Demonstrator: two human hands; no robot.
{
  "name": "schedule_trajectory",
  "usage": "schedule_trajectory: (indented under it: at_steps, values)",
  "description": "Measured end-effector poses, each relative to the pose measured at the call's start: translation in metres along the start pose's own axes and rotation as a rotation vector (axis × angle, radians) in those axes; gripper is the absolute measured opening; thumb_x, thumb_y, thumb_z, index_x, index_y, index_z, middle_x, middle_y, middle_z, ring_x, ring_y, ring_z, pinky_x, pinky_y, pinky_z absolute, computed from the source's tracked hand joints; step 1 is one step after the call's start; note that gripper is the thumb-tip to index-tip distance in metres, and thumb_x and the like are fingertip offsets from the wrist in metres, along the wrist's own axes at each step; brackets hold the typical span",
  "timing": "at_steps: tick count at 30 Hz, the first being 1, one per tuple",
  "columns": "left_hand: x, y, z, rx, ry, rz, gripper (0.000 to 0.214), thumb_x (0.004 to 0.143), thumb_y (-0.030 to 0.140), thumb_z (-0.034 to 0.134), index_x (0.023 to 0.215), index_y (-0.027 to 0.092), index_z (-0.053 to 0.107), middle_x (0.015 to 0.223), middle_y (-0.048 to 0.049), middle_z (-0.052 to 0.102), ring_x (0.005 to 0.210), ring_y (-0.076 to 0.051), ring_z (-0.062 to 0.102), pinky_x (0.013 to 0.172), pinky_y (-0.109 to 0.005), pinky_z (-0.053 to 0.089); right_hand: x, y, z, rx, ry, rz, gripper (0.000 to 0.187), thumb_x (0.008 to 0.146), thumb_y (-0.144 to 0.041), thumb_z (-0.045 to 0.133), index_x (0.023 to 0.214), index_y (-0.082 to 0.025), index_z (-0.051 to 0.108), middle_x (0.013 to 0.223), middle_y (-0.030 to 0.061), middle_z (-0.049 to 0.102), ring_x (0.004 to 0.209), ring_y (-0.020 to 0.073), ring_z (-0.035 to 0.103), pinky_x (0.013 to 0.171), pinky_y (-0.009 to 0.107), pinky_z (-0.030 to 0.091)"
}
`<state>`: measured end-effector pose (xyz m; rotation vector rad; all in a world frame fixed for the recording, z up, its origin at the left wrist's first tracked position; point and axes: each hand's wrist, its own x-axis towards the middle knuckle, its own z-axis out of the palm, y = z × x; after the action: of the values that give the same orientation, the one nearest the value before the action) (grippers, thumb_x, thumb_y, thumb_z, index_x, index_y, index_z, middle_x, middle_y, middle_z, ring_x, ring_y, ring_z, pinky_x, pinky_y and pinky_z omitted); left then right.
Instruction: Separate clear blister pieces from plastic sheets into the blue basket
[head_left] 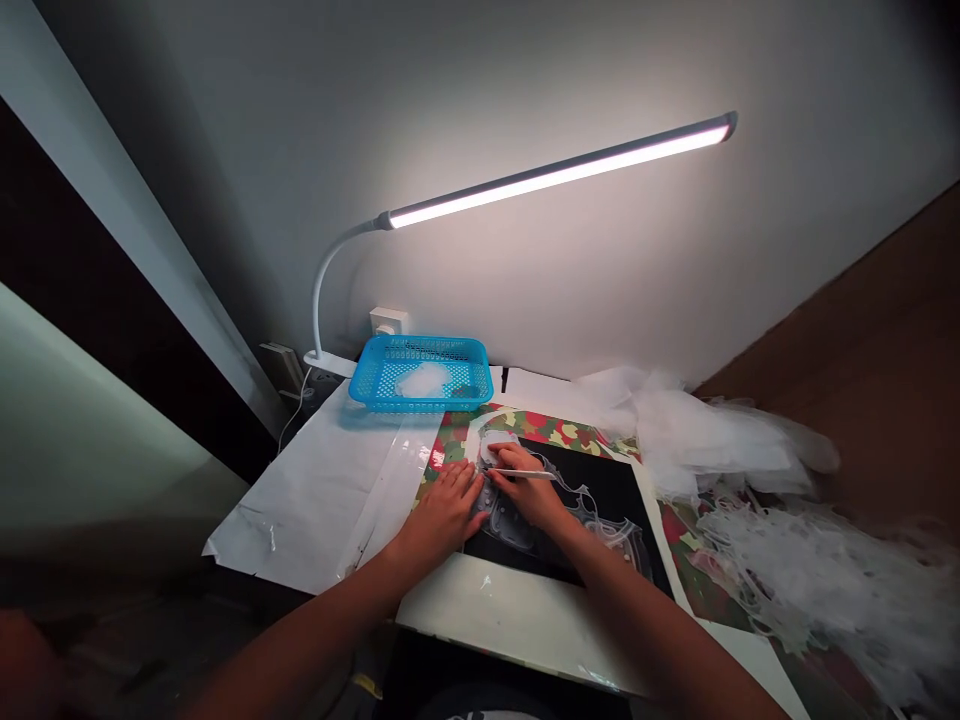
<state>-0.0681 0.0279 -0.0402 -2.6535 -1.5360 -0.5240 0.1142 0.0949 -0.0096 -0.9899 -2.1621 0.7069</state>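
Fingers of my right hand (527,487) pinch a slim white tool (534,474); those of my left hand (444,503) lie flat, clasping nothing, by the left edge of a translucent patterned sheet (511,527). It rests on the black board (611,482) beneath my 2 hands. I judge it light, floppy and easily torn: best taken by its broader margin.

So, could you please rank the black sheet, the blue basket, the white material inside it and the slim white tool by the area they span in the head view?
1. black sheet, partly covered
2. blue basket
3. white material
4. slim white tool
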Motion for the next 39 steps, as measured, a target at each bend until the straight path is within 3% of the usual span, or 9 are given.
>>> schedule_trajectory:
  at_steps: [11,14,18,22,24,27,31,35,39]
  values:
    - [0.000,-0.004,0.004,-0.085,0.007,0.068,0.045,0.093,0.030,0.047,0.133,0.009,0.048,0.142,-0.0212,0.049,0.135,-0.032,0.043,0.112,-0.050,0.034,-0.013,0.004,0.021,-0.113,0.054,-0.011,0.012,0.088,-0.019,0.052,0.077,-0.021,0.058,0.125,0.0141,0.061,0.117,0.0281,0.054,0.099,0.046,0.045]
    - [0.000,-0.005,0.009,-0.094,0.004,0.067,0.045,0.092,0.030,0.048,0.133,0.010,0.048,0.142,-0.0212,0.049,0.136,-0.032,0.043,0.112,-0.049,0.033,-0.005,0.008,0.020,-0.035,0.141,0.038,0.007,0.086,-0.021,0.055,0.083,-0.022,0.062,0.111,0.0118,0.068,0.106,0.0276,0.060,0.096,0.046,0.046]
    - [0.001,-0.006,0.004,-0.111,-0.006,0.049,0.042,0.092,0.032,0.051,0.130,0.013,0.050,0.139,-0.0182,0.051,0.133,-0.032,0.045,0.111,-0.049,0.035,0.010,0.041,-0.042,0.349,0.636,0.360,0.029,0.070,-0.039,0.072,0.060,-0.022,0.051,0.057,-0.0030,0.057,0.056,0.0155,0.055,0.064,0.032,0.053]
    - [0.010,-0.012,-0.014,-0.136,-0.057,0.077,0.035,0.087,0.031,0.060,0.118,0.015,0.058,0.125,-0.0147,0.059,0.118,-0.029,0.055,0.102,-0.045,0.043,-0.004,0.078,-0.129,0.437,0.883,0.421,0.057,0.058,-0.058,0.075,0.052,-0.023,0.030,0.046,-0.0087,0.040,0.047,0.0101,0.047,0.053,0.027,0.051]
    - [0.022,-0.013,-0.024,-0.190,-0.053,0.066,0.020,0.089,0.033,0.058,0.100,0.018,0.065,0.106,-0.0105,0.064,0.105,-0.027,0.059,0.094,-0.043,0.046,-0.022,0.078,-0.149,0.467,0.929,0.428,0.061,0.051,-0.058,0.080,0.051,-0.022,0.031,0.047,-0.0082,0.042,0.050,0.0105,0.051,0.054,0.027,0.053]
    - [0.048,-0.004,-0.036,-0.425,0.031,-0.056,0.026,0.093,0.036,0.051,0.079,0.018,0.065,0.088,-0.0068,0.062,0.089,-0.022,0.057,0.083,-0.038,0.046,-0.049,0.052,-0.143,0.640,0.808,0.437,0.051,0.052,-0.047,0.085,0.053,-0.021,0.041,0.057,-0.0040,0.055,0.060,0.0130,0.059,0.060,0.028,0.056]
    - [0.083,0.033,-0.049,-1.154,0.050,-0.332,0.034,0.091,0.050,0.050,0.094,0.018,0.063,0.086,-0.0043,0.061,0.080,-0.018,0.057,0.072,-0.030,0.046,-0.066,-0.002,-0.111,0.949,0.504,0.459,0.036,0.068,-0.036,0.080,0.061,-0.021,0.048,0.073,-0.0019,0.064,0.068,0.0135,0.061,0.065,0.027,0.056]
    - [0.093,0.065,-0.061,-1.951,-0.233,-0.503,0.054,0.092,0.062,0.039,0.119,0.019,0.057,0.111,-0.0103,0.062,0.095,-0.021,0.061,0.077,-0.033,0.049,-0.073,-0.035,-0.101,1.023,0.412,0.455,0.034,0.074,-0.037,0.077,0.063,-0.021,0.049,0.072,-0.0015,0.064,0.070,0.0143,0.061,0.063,0.026,0.052]
    - [0.083,0.076,-0.071,-2.116,-0.399,-0.481,0.044,0.094,0.047,0.047,0.126,0.019,0.056,0.118,-0.0125,0.061,0.091,-0.020,0.063,0.072,-0.030,0.051,-0.083,-0.042,-0.108,0.908,0.433,0.484,0.032,0.074,-0.037,0.077,0.064,-0.020,0.051,0.089,0.0030,0.071,0.079,0.0169,0.064,0.068,0.027,0.052]
